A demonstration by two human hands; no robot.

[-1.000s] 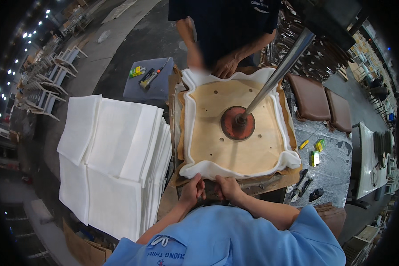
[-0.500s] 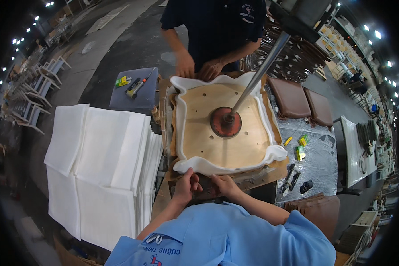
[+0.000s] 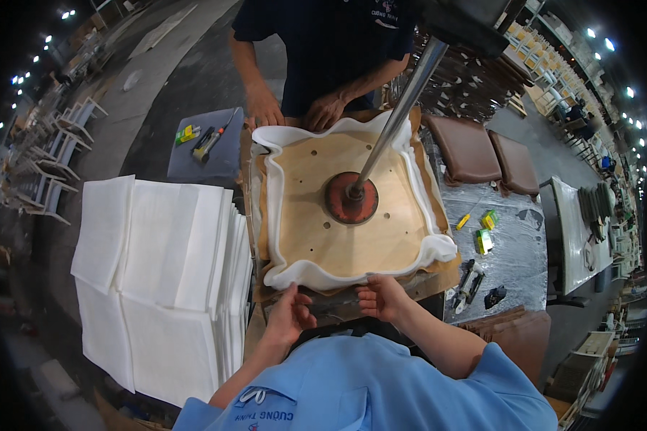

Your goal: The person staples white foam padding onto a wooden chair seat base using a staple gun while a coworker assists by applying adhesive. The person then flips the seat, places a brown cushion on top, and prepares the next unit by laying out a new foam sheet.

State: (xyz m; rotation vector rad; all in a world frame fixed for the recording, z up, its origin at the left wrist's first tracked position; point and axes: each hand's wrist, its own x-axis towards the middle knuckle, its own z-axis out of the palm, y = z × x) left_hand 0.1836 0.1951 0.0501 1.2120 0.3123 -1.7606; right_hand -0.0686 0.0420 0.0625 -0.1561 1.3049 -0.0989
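A square wooden seat panel (image 3: 298,179) with several drilled holes lies on white foam padding (image 3: 305,274), whose wavy edges stand up around it. Beneath the foam a brown cover sheet (image 3: 442,276) sticks out. A round red press foot (image 3: 351,198) on a metal rod (image 3: 402,111) sits on the panel's middle. My left hand (image 3: 289,314) is just below the near left foam corner, fingers loosely bent and apart, holding nothing visible. At the near edge my right hand (image 3: 384,297) has its thumb by the foam and fingers spread over the brown cover's edge.
A co-worker's hands (image 3: 325,112) are at the far edge. White foam sheets (image 3: 158,237) are stacked at left. On the right stand brown cushions (image 3: 464,149), small yellow-green boxes (image 3: 484,242) and a black tool (image 3: 469,284). A grey pad (image 3: 208,161) holds tools.
My right hand has moved right along the near edge, its fingers spreading. My left hand has stayed near the left corner. The co-worker's hand at left has moved farther left.
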